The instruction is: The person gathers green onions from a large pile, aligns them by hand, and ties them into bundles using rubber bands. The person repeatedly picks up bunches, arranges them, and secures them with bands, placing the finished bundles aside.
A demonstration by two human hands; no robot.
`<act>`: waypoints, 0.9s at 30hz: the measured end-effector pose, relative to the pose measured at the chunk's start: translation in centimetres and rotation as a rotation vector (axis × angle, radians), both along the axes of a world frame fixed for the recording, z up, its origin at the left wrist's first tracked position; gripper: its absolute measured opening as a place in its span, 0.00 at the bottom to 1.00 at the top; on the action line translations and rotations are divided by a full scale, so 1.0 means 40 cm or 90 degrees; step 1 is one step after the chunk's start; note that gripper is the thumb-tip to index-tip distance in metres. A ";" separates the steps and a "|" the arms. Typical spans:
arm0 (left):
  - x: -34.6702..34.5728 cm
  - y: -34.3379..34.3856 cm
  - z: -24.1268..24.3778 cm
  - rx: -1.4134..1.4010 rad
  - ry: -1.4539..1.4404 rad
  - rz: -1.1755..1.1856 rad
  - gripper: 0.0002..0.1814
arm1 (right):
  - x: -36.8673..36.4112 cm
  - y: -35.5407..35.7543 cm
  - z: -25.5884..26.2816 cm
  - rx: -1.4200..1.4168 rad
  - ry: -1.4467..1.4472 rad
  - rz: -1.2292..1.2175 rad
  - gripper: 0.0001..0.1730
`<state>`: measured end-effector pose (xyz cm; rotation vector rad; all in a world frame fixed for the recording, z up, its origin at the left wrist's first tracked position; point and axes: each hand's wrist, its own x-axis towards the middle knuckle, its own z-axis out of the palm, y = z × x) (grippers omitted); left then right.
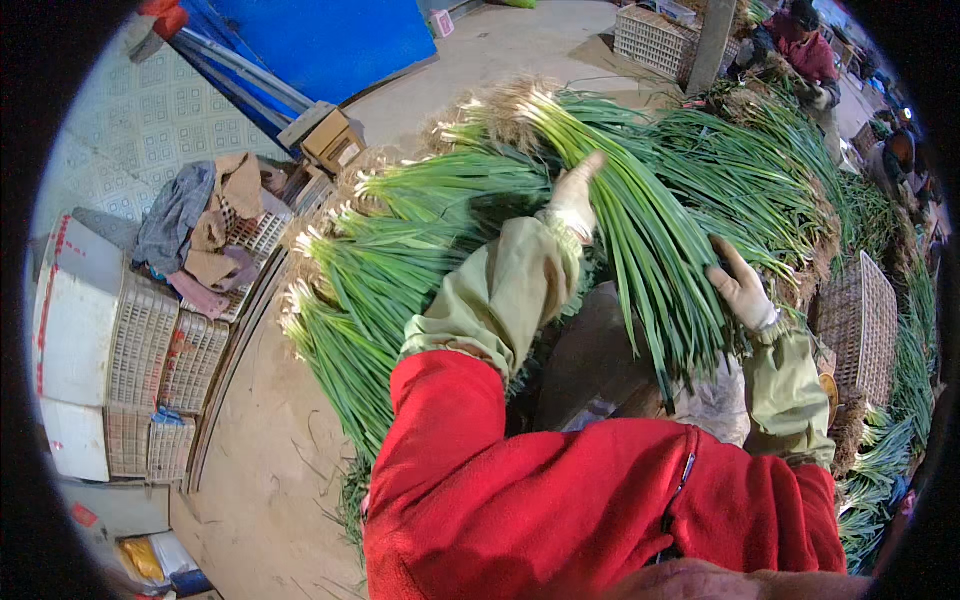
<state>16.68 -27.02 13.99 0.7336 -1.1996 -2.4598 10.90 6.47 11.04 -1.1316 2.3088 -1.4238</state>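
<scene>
A large bundle of green onions [637, 202], white stems and roots at the top, slants down across the middle before me. My left hand [576, 196], in a pale glove, is at the bundle's left edge near the white stems, thumb pointing up; its fingers are hidden, so its grip is unclear. On the leafy right edge lies my gloved right hand [739, 285], fingers spread against the leaves. More onion bundles [420, 247] fan out on the left, their roots outward. Another heap of green onions [735, 180] lies at the right.
Plastic crates [146, 337] and a crate topped with cloths [217, 232] stand at the left, near a small cardboard box [334, 141]. A wooden post [711, 49] rises at the top right, near a person [806, 52] among onions. A lattice crate [859, 330] stands right.
</scene>
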 end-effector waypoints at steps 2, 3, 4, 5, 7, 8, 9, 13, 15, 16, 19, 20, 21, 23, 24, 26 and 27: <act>-0.116 -0.112 -0.001 0.030 -0.023 0.015 0.44 | -0.042 0.144 -0.094 -0.013 -0.124 -0.086 0.38; -0.164 -0.145 0.052 0.050 -0.142 0.025 0.47 | -0.051 0.258 -0.146 0.015 -0.160 -0.139 0.37; -0.206 -0.208 0.045 -0.023 -0.075 0.039 0.52 | -0.063 0.348 -0.197 0.039 -0.196 -0.177 0.35; -0.249 -0.293 0.015 -0.090 -0.008 0.059 0.57 | -0.065 0.432 -0.244 0.086 -0.201 -0.203 0.34; -0.352 -0.483 -0.038 -0.156 -0.224 0.038 0.57 | -0.010 0.566 -0.311 -0.044 -0.208 -0.134 0.33; -0.420 -0.491 -0.079 -0.234 -0.268 0.041 0.58 | 0.030 0.684 -0.351 0.030 -0.228 -0.168 0.34; -0.434 -0.451 -0.100 -0.405 -0.150 0.137 0.61 | 0.101 0.742 -0.353 0.003 -0.304 -0.227 0.33; -0.385 -0.935 -0.283 -1.017 -0.702 -0.214 0.62 | 0.107 0.640 -0.389 -0.043 -0.449 -0.188 0.25; -0.480 -0.768 -0.421 -0.965 -0.684 -0.147 0.60 | 0.180 0.690 -0.342 -0.026 -0.482 -0.259 0.24; -0.504 -0.648 -0.462 -0.945 -0.674 -0.119 0.59 | 0.219 0.724 -0.334 0.040 -0.486 -0.322 0.23; -0.506 -0.388 -0.368 -0.830 -0.643 -0.162 0.53 | 0.319 0.794 -0.325 0.064 -0.503 -0.405 0.25; -0.466 -0.406 -0.325 -0.833 -0.631 -0.095 0.52 | 0.301 0.779 -0.330 0.076 -0.479 -0.367 0.23; -0.423 -0.423 -0.292 -0.835 -0.620 -0.030 0.51 | 0.283 0.739 -0.318 0.047 -0.504 -0.366 0.23; -0.400 -0.318 -0.231 -0.899 -0.586 -0.003 0.49 | 0.289 0.757 -0.330 0.068 -0.446 -0.366 0.22; -0.367 -0.330 -0.221 -0.931 -0.539 0.010 0.48 | 0.264 0.746 -0.337 0.069 -0.440 -0.343 0.21; -0.330 -0.259 -0.222 -1.034 -0.457 -0.028 0.47 | 0.256 0.740 -0.336 0.059 -0.437 -0.330 0.19; -0.315 -0.154 -0.240 -1.103 -0.419 -0.078 0.46 | 0.267 0.763 -0.345 0.062 -0.423 -0.330 0.20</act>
